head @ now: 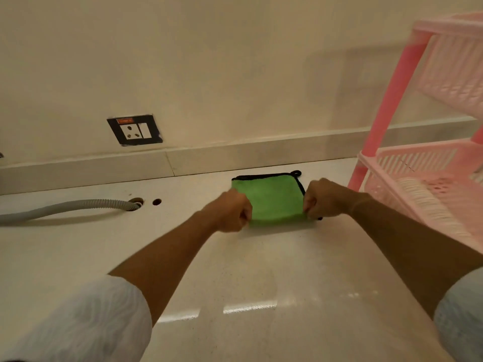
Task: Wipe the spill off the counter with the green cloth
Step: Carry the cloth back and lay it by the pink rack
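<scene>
A green cloth [271, 197] with black trim lies folded flat on the pale counter [251, 270], near the back wall. My left hand [231, 212] pinches its near left corner. My right hand [322, 198] pinches its near right edge. Both fists are closed on the fabric, one on each side. A small black hanging loop sticks out at the cloth's far right corner. I cannot make out any spill on the glossy counter surface.
A pink plastic rack [428, 142] stands on the counter just right of my right hand. A grey corrugated hose [65, 209] runs from the left into a hole in the counter. A wall socket [134, 129] sits on the back wall.
</scene>
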Action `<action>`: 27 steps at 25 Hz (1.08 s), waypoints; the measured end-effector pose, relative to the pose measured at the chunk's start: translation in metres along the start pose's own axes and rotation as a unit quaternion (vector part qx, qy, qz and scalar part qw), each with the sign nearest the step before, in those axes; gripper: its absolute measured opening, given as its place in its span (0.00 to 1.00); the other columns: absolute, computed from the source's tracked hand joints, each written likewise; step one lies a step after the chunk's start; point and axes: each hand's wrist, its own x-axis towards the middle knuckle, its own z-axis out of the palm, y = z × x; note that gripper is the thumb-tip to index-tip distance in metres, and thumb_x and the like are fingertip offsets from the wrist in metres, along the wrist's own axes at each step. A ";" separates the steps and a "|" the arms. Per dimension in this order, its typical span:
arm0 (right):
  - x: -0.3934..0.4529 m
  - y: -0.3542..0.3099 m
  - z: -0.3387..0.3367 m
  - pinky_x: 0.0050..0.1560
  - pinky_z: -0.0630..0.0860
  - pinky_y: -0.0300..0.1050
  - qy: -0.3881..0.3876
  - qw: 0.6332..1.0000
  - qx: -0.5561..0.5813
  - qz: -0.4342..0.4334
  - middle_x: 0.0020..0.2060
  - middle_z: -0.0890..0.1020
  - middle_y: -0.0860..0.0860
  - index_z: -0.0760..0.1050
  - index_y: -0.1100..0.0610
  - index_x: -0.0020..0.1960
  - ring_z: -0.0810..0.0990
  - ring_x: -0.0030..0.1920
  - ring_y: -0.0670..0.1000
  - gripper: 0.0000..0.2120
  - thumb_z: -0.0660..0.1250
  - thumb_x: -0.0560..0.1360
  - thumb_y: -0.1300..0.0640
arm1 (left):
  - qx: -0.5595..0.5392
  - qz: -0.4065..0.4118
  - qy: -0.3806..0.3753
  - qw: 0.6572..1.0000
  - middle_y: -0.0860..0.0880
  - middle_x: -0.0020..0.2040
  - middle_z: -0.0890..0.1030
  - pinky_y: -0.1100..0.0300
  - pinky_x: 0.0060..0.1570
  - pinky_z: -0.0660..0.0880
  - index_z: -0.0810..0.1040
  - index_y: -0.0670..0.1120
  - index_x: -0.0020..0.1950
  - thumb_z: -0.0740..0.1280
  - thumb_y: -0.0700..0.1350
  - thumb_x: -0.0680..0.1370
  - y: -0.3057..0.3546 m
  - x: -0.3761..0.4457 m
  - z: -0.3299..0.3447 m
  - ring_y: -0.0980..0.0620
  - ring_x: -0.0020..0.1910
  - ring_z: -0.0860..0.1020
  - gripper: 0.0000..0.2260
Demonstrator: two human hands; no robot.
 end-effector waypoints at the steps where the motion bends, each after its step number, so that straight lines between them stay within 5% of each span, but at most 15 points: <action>1: 0.000 0.001 0.008 0.44 0.80 0.42 -0.027 1.000 -0.005 0.009 0.37 0.86 0.50 0.85 0.55 0.41 0.83 0.38 0.47 0.04 0.74 0.66 0.62 | 0.002 0.012 -0.026 1.000 0.48 0.38 0.86 0.59 0.43 0.78 0.86 0.43 0.41 0.68 0.35 0.69 0.002 -0.003 0.009 0.51 0.37 0.82 0.08; 4: 0.003 0.002 0.013 0.35 0.73 0.44 0.003 0.999 0.034 0.011 0.30 0.80 0.54 0.79 0.61 0.34 0.76 0.32 0.51 0.09 0.71 0.69 0.57 | -0.017 -0.002 0.037 0.999 0.53 0.30 0.80 0.58 0.37 0.75 0.83 0.43 0.37 0.68 0.43 0.69 0.001 0.000 0.021 0.53 0.28 0.75 0.05; 7: 0.010 -0.005 0.020 0.48 0.74 0.46 0.113 0.993 0.044 0.006 0.47 0.85 0.53 0.82 0.57 0.53 0.80 0.45 0.51 0.14 0.69 0.72 0.50 | 0.006 -0.077 0.094 0.993 0.46 0.55 0.81 0.48 0.53 0.77 0.78 0.45 0.60 0.66 0.53 0.72 -0.002 0.011 0.028 0.46 0.53 0.79 0.20; 11: 0.028 -0.015 0.045 0.71 0.64 0.53 0.139 0.990 0.013 0.006 0.73 0.69 0.57 0.67 0.57 0.73 0.66 0.72 0.57 0.29 0.63 0.77 0.45 | 0.015 -0.132 0.056 0.990 0.40 0.78 0.56 0.47 0.73 0.59 0.51 0.43 0.78 0.60 0.59 0.77 -0.002 0.025 0.047 0.42 0.77 0.56 0.36; 16: 0.054 -0.015 0.077 0.77 0.48 0.50 0.160 0.987 -0.021 -0.022 0.79 0.52 0.60 0.51 0.62 0.78 0.50 0.79 0.57 0.34 0.52 0.80 0.42 | 0.027 -0.157 0.050 0.986 0.38 0.80 0.44 0.50 0.77 0.41 0.43 0.42 0.79 0.51 0.57 0.81 -0.005 0.052 0.071 0.43 0.79 0.41 0.33; 21: 0.072 -0.008 0.091 0.77 0.42 0.50 0.139 0.988 -0.063 -0.010 0.79 0.47 0.60 0.43 0.62 0.78 0.44 0.79 0.56 0.39 0.41 0.76 0.38 | 0.012 -0.157 0.046 0.987 0.39 0.80 0.42 0.49 0.77 0.39 0.42 0.41 0.79 0.47 0.57 0.81 -0.012 0.068 0.084 0.44 0.79 0.39 0.31; 27: 0.093 -0.001 0.088 0.77 0.42 0.50 0.146 0.986 -0.077 -0.011 0.79 0.47 0.59 0.43 0.61 0.78 0.45 0.79 0.55 0.39 0.41 0.76 0.38 | 0.014 -0.161 0.065 0.985 0.38 0.79 0.42 0.50 0.76 0.38 0.42 0.42 0.79 0.45 0.59 0.81 -0.025 0.086 0.087 0.44 0.79 0.39 0.32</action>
